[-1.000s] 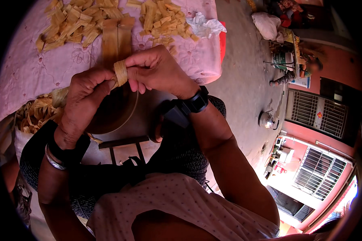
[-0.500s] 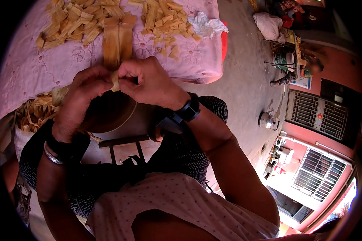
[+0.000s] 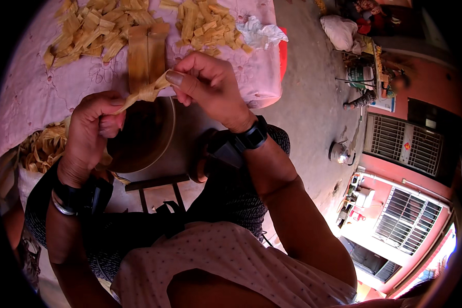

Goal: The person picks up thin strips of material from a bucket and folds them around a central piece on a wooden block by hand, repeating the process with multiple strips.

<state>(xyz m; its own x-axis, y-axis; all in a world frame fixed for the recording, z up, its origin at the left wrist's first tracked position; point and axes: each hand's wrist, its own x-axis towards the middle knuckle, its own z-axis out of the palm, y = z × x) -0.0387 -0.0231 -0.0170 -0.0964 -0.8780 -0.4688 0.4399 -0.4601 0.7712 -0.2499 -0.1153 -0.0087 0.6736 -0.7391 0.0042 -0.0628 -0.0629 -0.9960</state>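
A pale yellow strip of dried husk or leaf [image 3: 150, 92], wrinkled and slightly twisted, stretches between my two hands. My left hand [image 3: 93, 119] is closed, pinching its lower left end. At the upper right end, my right hand [image 3: 209, 88] grips the strip between thumb and fingers. Just behind the strip, a flat brown wooden board [image 3: 145, 54] with a dark line down its middle lies over the table edge. Beyond it, one pile of cut yellow pieces [image 3: 90, 32] lies to the left and another pile [image 3: 208, 24] to the right.
A pink embroidered cloth [image 3: 23, 97] covers the table. A crumpled white plastic bag [image 3: 262, 33] lies at its right. Below the edge stand a round dark basin [image 3: 161, 149] and a sack of long husk strips [image 3: 40, 149]. A metal kettle [image 3: 340, 153] stands on the floor; people sit farther right.
My hands have moved apart, the right one up and to the right, the left slightly down and left. More of the strip now shows between them.
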